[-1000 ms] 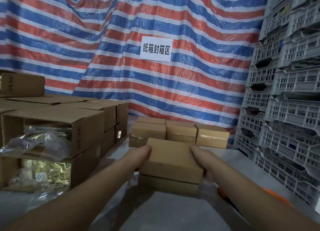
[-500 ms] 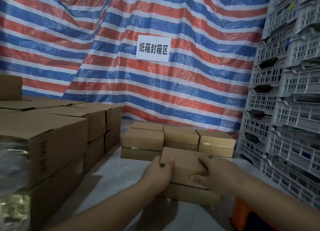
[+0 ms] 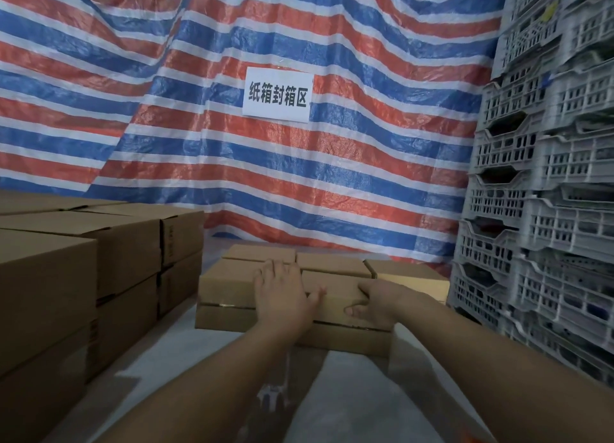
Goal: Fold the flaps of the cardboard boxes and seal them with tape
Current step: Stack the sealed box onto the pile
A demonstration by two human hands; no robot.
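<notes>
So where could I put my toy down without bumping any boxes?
There is bare pale surface in front, between the big box stack on one side and the small boxes under the two hands. It runs back as a thin strip beside the big boxes. The far end is crowded: small boxes sit packed together, with grey crates hard against them.

At your twelve o'clock the small boxes [image 3: 229,286] are matt brown cardboard; behind, the striped tarp [image 3: 232,163] is glossy, crinkled woven plastic.
</notes>
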